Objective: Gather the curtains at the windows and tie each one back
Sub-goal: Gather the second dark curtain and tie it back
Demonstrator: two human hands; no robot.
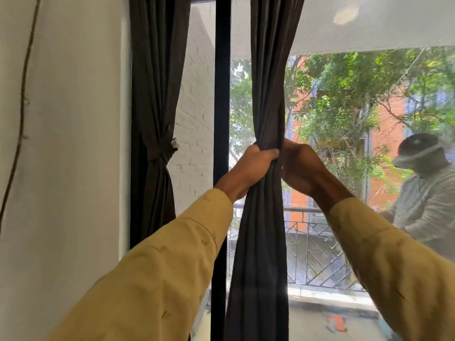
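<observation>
Left hand [251, 166] clenches the bunched dark curtain [261, 242], keeping it gathered for tying; right hand [301, 166] against its other side, fingers hidden, grip can't tell.

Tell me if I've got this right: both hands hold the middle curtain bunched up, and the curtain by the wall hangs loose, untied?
Not quite. The curtain by the wall is already tied back, cinched by a band at its middle, as the head view shows. The rest stands: the left hand and right hand hold the middle curtain bunched up.
</observation>
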